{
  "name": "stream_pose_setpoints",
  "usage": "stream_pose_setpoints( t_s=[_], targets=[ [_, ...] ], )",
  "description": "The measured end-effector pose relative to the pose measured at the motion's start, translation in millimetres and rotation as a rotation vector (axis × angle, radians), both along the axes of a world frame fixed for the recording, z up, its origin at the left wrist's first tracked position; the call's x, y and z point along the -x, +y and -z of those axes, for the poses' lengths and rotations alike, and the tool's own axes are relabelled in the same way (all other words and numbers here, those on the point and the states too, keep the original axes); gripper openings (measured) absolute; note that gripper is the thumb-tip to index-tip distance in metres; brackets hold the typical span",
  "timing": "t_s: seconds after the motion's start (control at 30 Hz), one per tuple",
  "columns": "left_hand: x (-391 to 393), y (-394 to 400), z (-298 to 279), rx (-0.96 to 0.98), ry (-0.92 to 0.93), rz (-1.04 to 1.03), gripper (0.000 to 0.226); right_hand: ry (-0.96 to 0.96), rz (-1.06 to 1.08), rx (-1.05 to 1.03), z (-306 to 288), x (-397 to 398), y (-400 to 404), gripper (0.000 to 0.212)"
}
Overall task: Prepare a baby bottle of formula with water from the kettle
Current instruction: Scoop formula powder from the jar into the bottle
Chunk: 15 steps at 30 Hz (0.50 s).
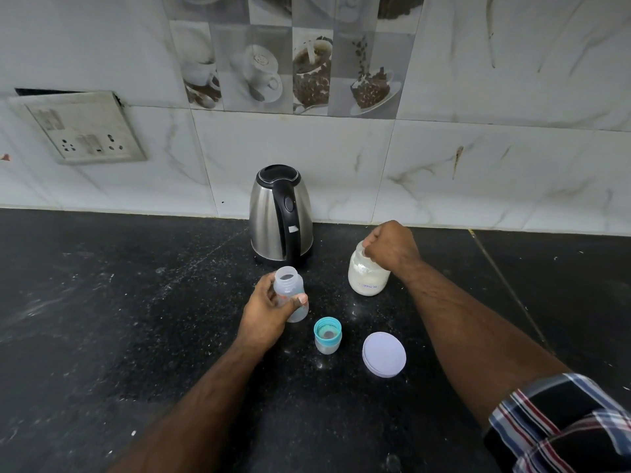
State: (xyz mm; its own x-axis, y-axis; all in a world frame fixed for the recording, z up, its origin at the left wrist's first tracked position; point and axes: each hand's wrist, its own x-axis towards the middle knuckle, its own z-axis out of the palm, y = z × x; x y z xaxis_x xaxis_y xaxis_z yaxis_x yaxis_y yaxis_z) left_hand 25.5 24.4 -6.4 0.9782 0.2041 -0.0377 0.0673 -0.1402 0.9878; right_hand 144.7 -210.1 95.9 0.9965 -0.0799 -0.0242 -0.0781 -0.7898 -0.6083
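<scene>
- Now the worktop (102,319) carries all, with the kettle (280,213) at the back wall.
- Jar (367,274) of formula: right hand (392,247) reaches into its mouth, fingers curled; any scoop is hidden, so its grip is unclear.
- Bottle (290,295): upright, open-mouthed, gripped by left hand (266,312), just left of the jar.
- Lid (384,353) and cap (327,334) lie nearest.

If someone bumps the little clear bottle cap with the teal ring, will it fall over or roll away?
The small clear cap with the teal ring probably would not tip easily: it stands squat and wide on the black stone counter. It looks like thin plastic, so likely light, and a bump might make it slide. If knocked onto its side, its round shape could let it roll.
</scene>
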Motion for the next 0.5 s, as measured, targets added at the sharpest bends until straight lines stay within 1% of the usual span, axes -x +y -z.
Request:
stream_pose_setpoints(
  t_s=[0.1, 0.3, 0.5],
  targets=[
    [1, 2, 0, -0.001, 0.004, -0.004, 0.061, 0.033, 0.066, -0.131, 0, 3, -5, 0.012],
    [2, 0, -4, -0.01, 0.005, -0.002, 0.07, 0.089, 0.27, -0.459, 1, 11, -33, 0.014],
    [7, -6, -10, -0.028, -0.004, -0.006, 0.058, 0.105, 0.351, -0.576, 7, 17, -48, 0.017]
  ],
)
